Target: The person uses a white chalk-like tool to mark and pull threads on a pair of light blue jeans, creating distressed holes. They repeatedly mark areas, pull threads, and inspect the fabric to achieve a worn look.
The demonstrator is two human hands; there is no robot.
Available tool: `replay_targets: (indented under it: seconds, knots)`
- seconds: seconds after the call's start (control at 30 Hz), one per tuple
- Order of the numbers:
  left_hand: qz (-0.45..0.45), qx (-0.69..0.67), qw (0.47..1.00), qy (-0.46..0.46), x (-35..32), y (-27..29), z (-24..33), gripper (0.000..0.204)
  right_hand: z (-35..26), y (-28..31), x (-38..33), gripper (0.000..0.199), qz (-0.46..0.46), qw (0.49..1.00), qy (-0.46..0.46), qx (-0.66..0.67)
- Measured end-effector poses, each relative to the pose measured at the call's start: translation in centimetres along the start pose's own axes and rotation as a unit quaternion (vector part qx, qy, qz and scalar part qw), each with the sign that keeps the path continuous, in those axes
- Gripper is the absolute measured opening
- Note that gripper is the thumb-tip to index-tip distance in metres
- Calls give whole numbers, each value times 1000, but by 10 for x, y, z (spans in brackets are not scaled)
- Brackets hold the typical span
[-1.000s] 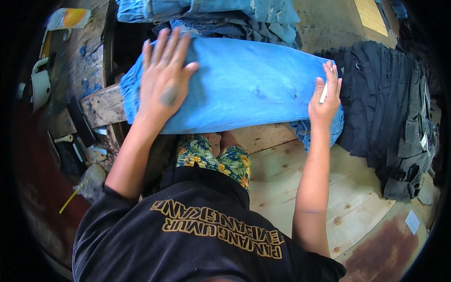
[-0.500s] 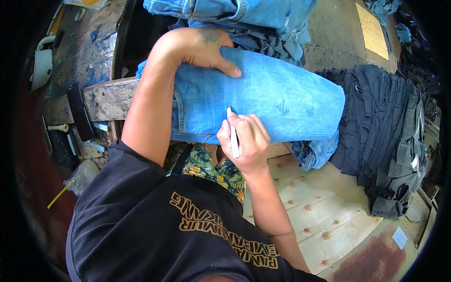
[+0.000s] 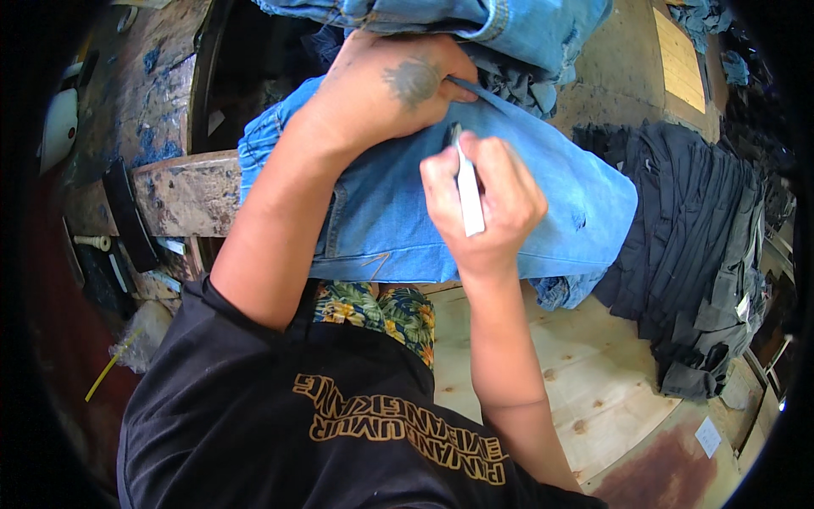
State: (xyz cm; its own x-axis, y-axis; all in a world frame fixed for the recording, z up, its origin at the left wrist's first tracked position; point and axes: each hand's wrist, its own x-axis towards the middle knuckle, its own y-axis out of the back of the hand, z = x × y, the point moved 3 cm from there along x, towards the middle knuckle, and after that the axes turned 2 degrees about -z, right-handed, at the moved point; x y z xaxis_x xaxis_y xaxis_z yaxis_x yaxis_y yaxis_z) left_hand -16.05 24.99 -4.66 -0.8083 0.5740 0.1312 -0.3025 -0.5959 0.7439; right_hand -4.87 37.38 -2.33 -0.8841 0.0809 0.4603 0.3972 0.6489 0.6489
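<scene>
A light-blue pair of jeans (image 3: 585, 191) lies across in front of me, with small frayed marks on its leg. My left hand (image 3: 407, 89) grips a raised fold of the denim near its far edge. In my right hand (image 3: 496, 199) is a slim white-handled tool (image 3: 470, 199) with a dark tip, held upright like a pen. The tip is close to the denim just below my left fingers; I cannot tell whether it touches. What kind of blade or point it has is too small to make out.
More blue jeans (image 3: 534, 34) are piled beyond my hands. Dark folded garments (image 3: 678, 220) form a stack on the right. At the left is a worn wooden bench (image 3: 191, 195) with a black strip (image 3: 131, 212) against it. A pale plywood sheet (image 3: 585, 373) lies lower right.
My left hand has gone from resting on the denim to gripping and lifting a fold. My right hand has moved up and right with the white-handled tool, away from the leg's middle.
</scene>
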Motion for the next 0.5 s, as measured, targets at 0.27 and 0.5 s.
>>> replay_targets:
  seconds: [0.27,0.5]
  knots:
    - [34,15,999,23,1,-5,3,23,2,-8,-3,19,-19,999,13,-31]
    - [99,27,995,-7,0,-2,9,17,-11,3,-38,13,-6,1000,17,-23]
